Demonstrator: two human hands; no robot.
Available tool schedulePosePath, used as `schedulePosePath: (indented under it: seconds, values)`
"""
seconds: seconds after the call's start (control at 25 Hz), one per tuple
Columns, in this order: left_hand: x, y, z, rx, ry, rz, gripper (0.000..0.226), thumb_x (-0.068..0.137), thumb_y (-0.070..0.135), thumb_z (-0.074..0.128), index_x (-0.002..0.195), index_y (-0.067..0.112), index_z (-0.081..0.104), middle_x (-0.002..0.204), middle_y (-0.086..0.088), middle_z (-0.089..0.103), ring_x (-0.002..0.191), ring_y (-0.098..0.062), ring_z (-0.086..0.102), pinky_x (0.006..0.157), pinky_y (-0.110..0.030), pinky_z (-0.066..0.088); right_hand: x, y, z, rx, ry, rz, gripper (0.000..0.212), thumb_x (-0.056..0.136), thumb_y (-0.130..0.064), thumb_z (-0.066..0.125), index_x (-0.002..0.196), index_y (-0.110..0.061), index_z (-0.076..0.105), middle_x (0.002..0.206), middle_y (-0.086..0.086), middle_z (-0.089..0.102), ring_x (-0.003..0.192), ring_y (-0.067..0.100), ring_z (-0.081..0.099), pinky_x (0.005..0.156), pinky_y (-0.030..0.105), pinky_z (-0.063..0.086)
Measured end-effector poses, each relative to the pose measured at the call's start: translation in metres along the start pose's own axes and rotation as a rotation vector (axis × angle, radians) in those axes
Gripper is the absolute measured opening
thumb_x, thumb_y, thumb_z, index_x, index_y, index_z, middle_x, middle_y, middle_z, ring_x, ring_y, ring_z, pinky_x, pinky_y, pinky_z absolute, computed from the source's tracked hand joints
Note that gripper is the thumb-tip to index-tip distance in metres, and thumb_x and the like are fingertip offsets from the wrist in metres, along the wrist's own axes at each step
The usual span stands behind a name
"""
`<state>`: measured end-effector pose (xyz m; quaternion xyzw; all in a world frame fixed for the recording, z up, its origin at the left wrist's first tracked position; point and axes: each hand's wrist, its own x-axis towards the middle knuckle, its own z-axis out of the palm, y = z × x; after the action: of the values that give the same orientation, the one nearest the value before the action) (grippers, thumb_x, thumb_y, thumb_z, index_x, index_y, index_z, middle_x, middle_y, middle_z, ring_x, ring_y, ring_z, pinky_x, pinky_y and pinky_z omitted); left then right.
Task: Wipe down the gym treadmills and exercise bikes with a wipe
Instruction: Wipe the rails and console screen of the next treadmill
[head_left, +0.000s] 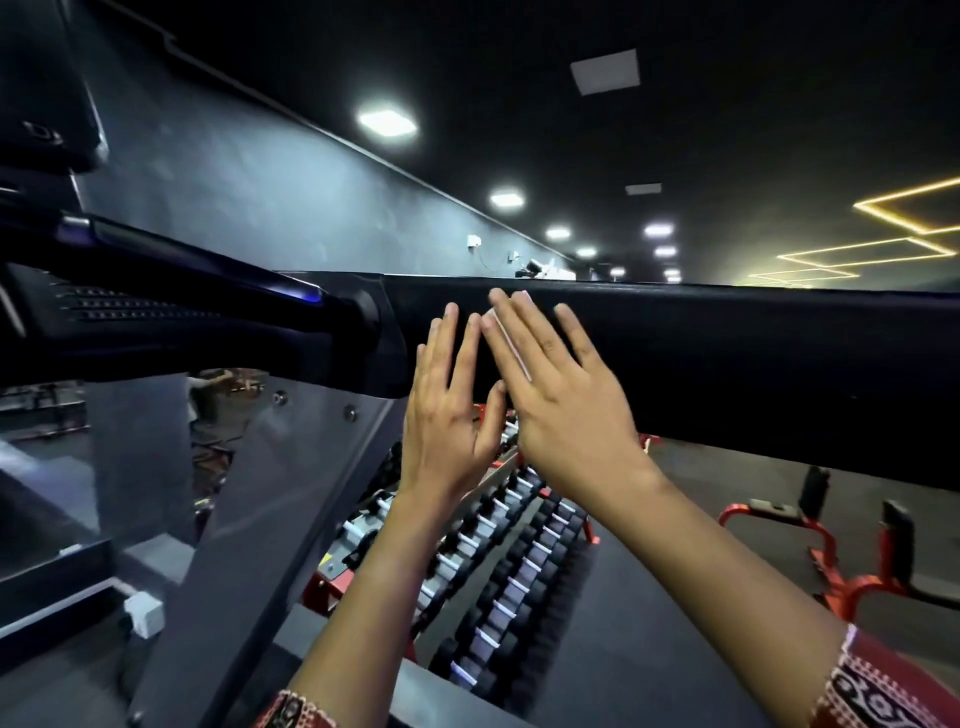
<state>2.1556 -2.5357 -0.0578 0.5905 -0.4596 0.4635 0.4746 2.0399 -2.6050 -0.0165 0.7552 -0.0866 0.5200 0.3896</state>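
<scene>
Treadmill handrail (727, 353): black bar, across head view. Wipe (506, 338): pale sliver pressed to handrail under right hand (566, 395), fingers straight. Left hand (447, 410): alongside, flat, fingertips on handrail, holding nothing. Step, likely: wiping rail. Next: steady pressure, slide along handrail.

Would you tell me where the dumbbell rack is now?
In the head view, the dumbbell rack sits low at centre, behind both forearms, between the grey treadmill upright at left and a red frame at right.

Both arms up; left hand (451, 415) & right hand (563, 395) flat, fingers straight.
</scene>
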Motion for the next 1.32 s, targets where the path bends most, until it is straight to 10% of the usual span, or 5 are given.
schedulePosePath:
  seconds: [0.44, 0.84, 1.04, 1.32]
  values:
    - [0.002, -0.029, -0.015, 0.104, -0.023, 0.022, 0.059, 0.095, 0.033, 0.04, 0.146, 0.004, 0.031, 0.155, -0.016, 0.022, 0.144, -0.025, 0.016, 0.118, -0.033, 0.01, -0.016, -0.015, 0.0, -0.007, -0.024, 0.174, 0.069, 0.089, -0.016, 0.038, 0.151, -0.001, 0.014, 0.16, 0.015, 0.004, 0.148, 0.026, 0.001, 0.119, 0.045, -0.004]
    - [0.016, -0.072, -0.039, 0.333, -0.061, 0.002, 0.06, 0.095, 0.036, 0.036, 0.146, 0.005, 0.03, 0.154, -0.014, 0.026, 0.144, -0.021, 0.013, 0.118, -0.03, 0.001, 0.058, -0.05, 0.03, -0.084, -0.048, -0.051, 0.068, 0.086, -0.024, 0.007, 0.149, 0.001, 0.015, 0.158, 0.019, 0.011, 0.148, 0.028, 0.007, 0.115, 0.047, -0.009]
    - [0.011, -0.062, -0.038, 0.217, -0.113, -0.077, 0.065, 0.094, 0.039, 0.03, 0.149, 0.006, 0.02, 0.157, -0.011, 0.015, 0.145, -0.016, 0.005, 0.118, -0.025, -0.003, 0.05, -0.054, 0.027, -0.121, -0.086, -0.162, 0.064, 0.091, -0.025, 0.021, 0.15, -0.003, 0.017, 0.159, 0.016, 0.011, 0.148, 0.028, 0.008, 0.115, 0.046, -0.005]
    - [0.0, 0.019, -0.009, 0.051, -0.11, 0.002, 0.065, 0.095, 0.038, 0.036, 0.148, 0.002, 0.021, 0.157, -0.016, 0.014, 0.145, -0.026, 0.011, 0.118, -0.028, 0.0, -0.029, 0.013, -0.013, -0.014, 0.008, 0.149, 0.061, 0.095, -0.019, 0.032, 0.152, -0.004, 0.017, 0.16, 0.012, 0.01, 0.148, 0.024, 0.007, 0.117, 0.047, -0.007]
